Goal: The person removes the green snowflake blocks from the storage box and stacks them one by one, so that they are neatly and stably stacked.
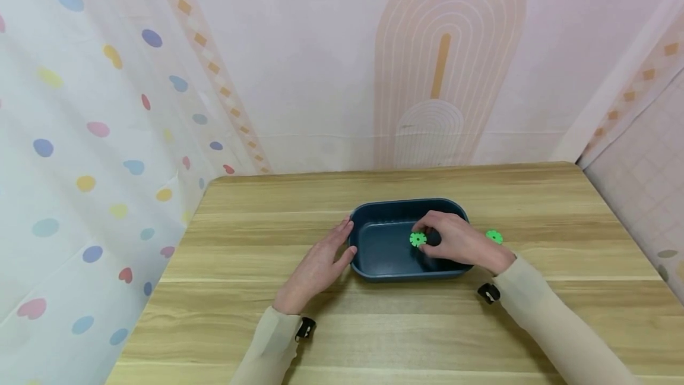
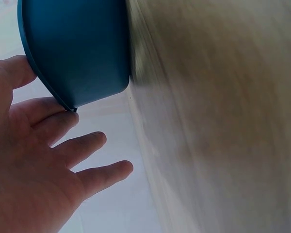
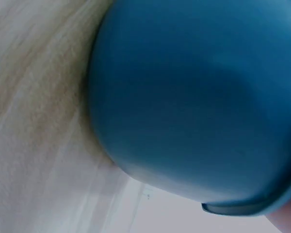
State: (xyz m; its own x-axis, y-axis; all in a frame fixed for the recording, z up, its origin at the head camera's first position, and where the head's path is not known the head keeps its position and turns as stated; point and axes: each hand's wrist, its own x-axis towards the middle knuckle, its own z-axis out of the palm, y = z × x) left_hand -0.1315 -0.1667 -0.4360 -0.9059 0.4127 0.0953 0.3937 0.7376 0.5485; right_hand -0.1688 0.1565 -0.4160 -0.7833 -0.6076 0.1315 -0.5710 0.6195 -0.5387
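Note:
A dark blue rectangular basin (image 1: 385, 254) with rounded corners stands on the wooden table. My left hand (image 1: 320, 260) touches its left end; in the left wrist view the thumb and first fingers of the left hand (image 2: 39, 150) meet the rim, the other fingers spread apart. Over the inside of the basin, my right hand (image 1: 454, 239) pinches a green notched disc (image 1: 418, 239) between thumb and fingers. Another green notched disc (image 1: 494, 236) lies to the right of the basin, partly behind the right wrist. The basin wall (image 3: 184, 107) fills most of the right wrist view, hiding the fingers.
The wood-grain table (image 1: 267, 218) spreads around the basin. A patterned curtain (image 1: 320, 76) hangs behind its far edge, and a dotted one (image 1: 107, 183) along the left side. A black wrist strap (image 1: 488, 293) shows at the right cuff.

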